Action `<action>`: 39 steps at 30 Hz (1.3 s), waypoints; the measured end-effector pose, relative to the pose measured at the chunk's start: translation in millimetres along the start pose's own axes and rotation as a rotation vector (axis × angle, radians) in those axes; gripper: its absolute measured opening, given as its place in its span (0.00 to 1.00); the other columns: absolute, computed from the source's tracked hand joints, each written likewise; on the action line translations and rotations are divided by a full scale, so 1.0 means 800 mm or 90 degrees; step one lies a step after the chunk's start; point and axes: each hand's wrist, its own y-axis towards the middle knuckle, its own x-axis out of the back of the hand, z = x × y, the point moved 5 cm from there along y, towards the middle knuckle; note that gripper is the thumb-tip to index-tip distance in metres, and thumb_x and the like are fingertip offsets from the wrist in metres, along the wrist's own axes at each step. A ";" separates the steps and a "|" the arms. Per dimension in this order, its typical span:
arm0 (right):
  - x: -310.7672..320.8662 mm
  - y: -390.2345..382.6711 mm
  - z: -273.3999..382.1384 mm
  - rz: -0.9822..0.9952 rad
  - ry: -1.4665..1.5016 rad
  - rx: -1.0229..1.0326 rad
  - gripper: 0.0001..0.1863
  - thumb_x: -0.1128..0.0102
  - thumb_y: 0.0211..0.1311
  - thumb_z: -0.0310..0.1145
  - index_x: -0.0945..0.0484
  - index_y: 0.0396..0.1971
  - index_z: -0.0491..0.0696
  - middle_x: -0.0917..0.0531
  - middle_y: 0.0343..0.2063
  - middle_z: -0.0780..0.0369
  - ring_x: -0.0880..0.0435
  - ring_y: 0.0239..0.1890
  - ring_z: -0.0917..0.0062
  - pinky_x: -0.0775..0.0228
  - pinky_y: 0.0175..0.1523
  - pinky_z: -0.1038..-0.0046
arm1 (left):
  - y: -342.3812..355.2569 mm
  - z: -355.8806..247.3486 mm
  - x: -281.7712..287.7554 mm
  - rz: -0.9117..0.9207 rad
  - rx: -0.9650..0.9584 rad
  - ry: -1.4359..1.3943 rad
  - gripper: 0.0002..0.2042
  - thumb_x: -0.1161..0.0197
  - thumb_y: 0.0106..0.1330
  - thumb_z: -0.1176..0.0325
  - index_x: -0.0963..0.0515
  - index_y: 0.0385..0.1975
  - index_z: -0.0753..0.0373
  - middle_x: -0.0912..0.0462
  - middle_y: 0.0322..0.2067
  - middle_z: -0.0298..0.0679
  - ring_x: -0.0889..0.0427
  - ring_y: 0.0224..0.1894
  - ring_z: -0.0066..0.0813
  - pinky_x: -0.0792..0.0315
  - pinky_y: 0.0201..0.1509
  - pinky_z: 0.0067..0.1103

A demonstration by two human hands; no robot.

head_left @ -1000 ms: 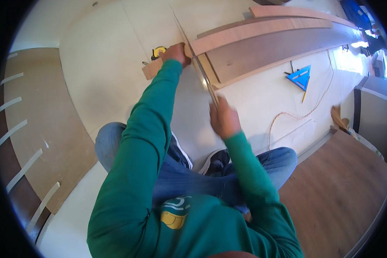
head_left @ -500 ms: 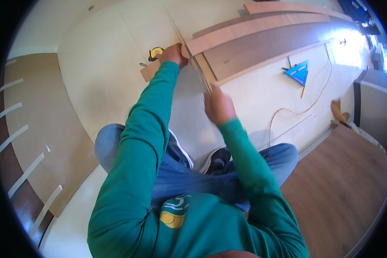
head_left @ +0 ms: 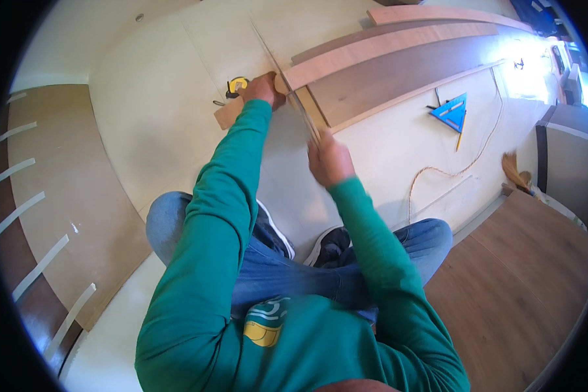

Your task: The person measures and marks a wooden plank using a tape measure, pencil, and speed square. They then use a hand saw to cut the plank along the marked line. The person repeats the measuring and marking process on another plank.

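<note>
My left hand (head_left: 261, 88) is closed on the end of a pale plank (head_left: 385, 51) lying on long boards (head_left: 405, 78), beside a yellow tape measure (head_left: 237, 85) and a small wood offcut (head_left: 225, 116). My right hand (head_left: 330, 160), slightly blurred, is closed on a long, thin blade (head_left: 302, 114) that looks like a saw seen edge-on, crossing the plank's end beside my left hand. A blue triangular square (head_left: 452, 111) and a pencil (head_left: 458, 141) lie to the right on the floor.
A cord (head_left: 431, 168) winds over the floor at right. A straw broom (head_left: 515, 168) lies by a grey cabinet (head_left: 568, 170) and brown panel (head_left: 516, 281). A board with tape strips (head_left: 72, 157) lies at left. Dark blue items (head_left: 532, 16) sit at the far upper right.
Over the last second my right hand has shifted slightly up and left along the line of the blade. My left hand stays at the plank's end.
</note>
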 end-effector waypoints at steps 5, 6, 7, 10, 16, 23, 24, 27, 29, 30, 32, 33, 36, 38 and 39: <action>0.087 -0.197 -0.007 0.054 -0.002 -0.072 0.19 0.42 0.74 0.33 0.26 0.61 0.44 0.14 0.32 0.43 0.14 0.38 0.42 0.20 0.42 0.48 | -0.013 0.010 0.014 0.015 0.056 0.050 0.26 0.26 0.56 0.62 0.19 0.57 0.47 0.12 0.53 0.39 0.16 0.60 0.47 0.39 0.70 0.62; 0.084 -0.181 -0.008 0.058 0.005 -0.057 0.19 0.41 0.74 0.34 0.26 0.60 0.44 0.14 0.32 0.43 0.14 0.38 0.41 0.20 0.42 0.48 | -0.007 0.011 0.015 0.001 0.054 0.053 0.26 0.26 0.56 0.62 0.19 0.57 0.47 0.12 0.53 0.39 0.16 0.60 0.47 0.39 0.70 0.62; 0.073 -0.164 -0.008 0.069 0.016 -0.050 0.19 0.41 0.73 0.34 0.26 0.59 0.44 0.14 0.32 0.43 0.14 0.37 0.41 0.21 0.42 0.48 | -0.011 0.015 0.018 0.004 0.058 0.054 0.25 0.27 0.56 0.62 0.19 0.57 0.47 0.12 0.53 0.39 0.16 0.60 0.47 0.39 0.70 0.63; 0.019 -0.037 -0.004 0.080 -0.020 -0.039 0.17 0.43 0.73 0.39 0.26 0.56 0.46 0.15 0.32 0.40 0.15 0.36 0.40 0.22 0.43 0.42 | -0.012 0.001 0.024 0.000 0.047 0.036 0.25 0.27 0.56 0.62 0.19 0.56 0.47 0.12 0.53 0.39 0.16 0.60 0.47 0.40 0.70 0.64; 0.002 -0.007 0.007 0.030 -0.015 -0.016 0.18 0.42 0.73 0.37 0.25 0.56 0.43 0.15 0.34 0.40 0.16 0.39 0.39 0.22 0.45 0.44 | -0.007 -0.005 0.000 0.013 0.034 0.000 0.24 0.27 0.56 0.60 0.19 0.55 0.47 0.11 0.52 0.38 0.16 0.59 0.47 0.40 0.69 0.64; 0.069 -0.161 -0.016 0.046 0.074 -0.016 0.21 0.43 0.74 0.34 0.26 0.62 0.45 0.15 0.34 0.40 0.14 0.39 0.40 0.21 0.43 0.48 | -0.012 0.009 0.020 0.000 0.051 0.053 0.24 0.26 0.54 0.60 0.18 0.53 0.49 0.11 0.51 0.38 0.15 0.58 0.47 0.38 0.67 0.63; 0.047 -0.119 -0.015 0.098 0.013 -0.062 0.21 0.43 0.73 0.34 0.26 0.62 0.44 0.15 0.33 0.40 0.14 0.41 0.41 0.21 0.45 0.48 | -0.014 0.016 0.018 -0.006 0.050 0.049 0.24 0.26 0.54 0.60 0.19 0.53 0.49 0.11 0.50 0.38 0.15 0.58 0.47 0.38 0.67 0.63; 0.000 0.002 -0.010 0.003 0.012 -0.009 0.19 0.43 0.73 0.34 0.25 0.59 0.44 0.16 0.32 0.39 0.15 0.39 0.39 0.21 0.45 0.47 | -0.004 -0.022 0.013 -0.033 0.022 0.035 0.28 0.22 0.52 0.58 0.19 0.56 0.51 0.11 0.50 0.39 0.15 0.58 0.47 0.34 0.65 0.61; -0.002 0.004 0.000 0.004 0.015 -0.002 0.19 0.43 0.72 0.34 0.24 0.58 0.44 0.16 0.32 0.39 0.16 0.38 0.39 0.22 0.46 0.46 | -0.003 -0.007 0.016 -0.011 0.018 0.026 0.30 0.22 0.51 0.58 0.19 0.57 0.51 0.11 0.51 0.39 0.15 0.58 0.47 0.33 0.65 0.60; 0.005 -0.006 0.000 0.008 0.019 -0.001 0.18 0.42 0.72 0.34 0.24 0.58 0.43 0.16 0.32 0.39 0.16 0.39 0.38 0.22 0.46 0.46 | -0.002 -0.004 0.013 0.003 0.013 0.020 0.30 0.21 0.51 0.58 0.20 0.58 0.50 0.11 0.51 0.39 0.16 0.59 0.47 0.33 0.66 0.59; 0.023 -0.040 0.007 0.048 0.025 -0.027 0.18 0.42 0.72 0.34 0.24 0.57 0.43 0.16 0.33 0.39 0.16 0.39 0.39 0.22 0.46 0.45 | -0.008 -0.002 0.025 0.022 0.036 0.031 0.31 0.21 0.51 0.58 0.20 0.58 0.51 0.11 0.51 0.38 0.16 0.59 0.47 0.33 0.66 0.58; 0.038 -0.084 0.004 0.081 0.019 -0.063 0.18 0.42 0.72 0.34 0.25 0.57 0.43 0.16 0.33 0.39 0.16 0.40 0.39 0.22 0.46 0.45 | -0.012 0.000 0.027 0.033 0.047 0.033 0.31 0.21 0.51 0.58 0.20 0.58 0.51 0.11 0.52 0.38 0.16 0.59 0.47 0.33 0.67 0.58; 0.075 -0.159 -0.006 0.056 0.050 -0.066 0.17 0.42 0.72 0.34 0.25 0.57 0.43 0.16 0.33 0.39 0.16 0.39 0.40 0.23 0.44 0.44 | -0.006 0.005 0.032 0.010 0.044 0.060 0.31 0.21 0.51 0.58 0.20 0.58 0.50 0.12 0.52 0.38 0.17 0.60 0.46 0.34 0.68 0.58; 0.070 -0.163 -0.006 0.036 0.072 -0.038 0.17 0.42 0.72 0.34 0.25 0.56 0.43 0.16 0.31 0.40 0.16 0.39 0.40 0.23 0.44 0.44 | -0.007 0.007 0.028 0.013 0.056 0.073 0.31 0.21 0.51 0.58 0.20 0.59 0.49 0.12 0.53 0.38 0.17 0.61 0.46 0.33 0.68 0.58; 0.048 -0.131 -0.008 0.055 0.045 -0.039 0.18 0.43 0.73 0.36 0.25 0.57 0.44 0.15 0.32 0.40 0.15 0.38 0.40 0.23 0.44 0.44 | -0.010 0.009 0.027 0.016 0.062 0.080 0.31 0.21 0.51 0.58 0.20 0.59 0.49 0.12 0.53 0.38 0.17 0.61 0.46 0.33 0.68 0.58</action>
